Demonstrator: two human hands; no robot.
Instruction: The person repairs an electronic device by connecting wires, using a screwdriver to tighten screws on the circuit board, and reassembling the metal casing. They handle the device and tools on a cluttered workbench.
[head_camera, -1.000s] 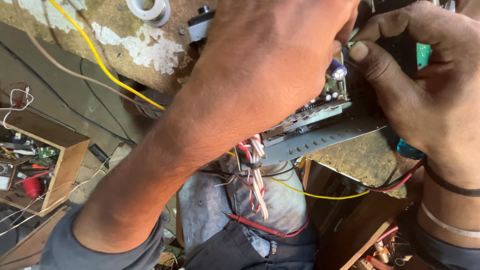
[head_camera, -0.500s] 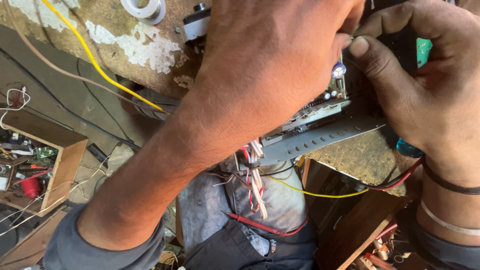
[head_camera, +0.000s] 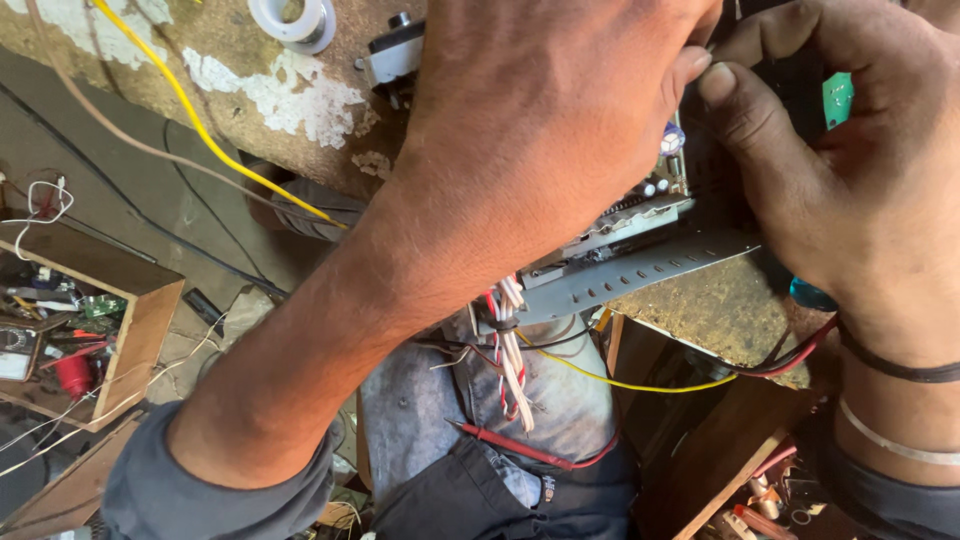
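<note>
working over an opened electronic unit lying at the edge of a worn, paint-flaked wooden workbench, its grey slotted metal chassis jutting out past the bench edge. left hand reaching in from the lower left, arm crossing the middle of the view, back of the hand covering most of the unit; fingers curled down onto something at the top of the unit, but the held part hidden, so cannot tell what is being gripped. right hand coming in from the right, thumb pressing close against the left fingertips, fingers bent narrow around the dark upper part of the unit; exact hold also hidden. showing a circuit board with small capacitors just between the two hands. hanging below the chassis, a bundle of red and white wires, tied near the top. trailing beside it, a yellow wire and a red lead across the blue-grey clothing. lying on the bench, a white tape roll and another yellow wire. standing at the left, well apart, a wooden box of small parts.
</note>
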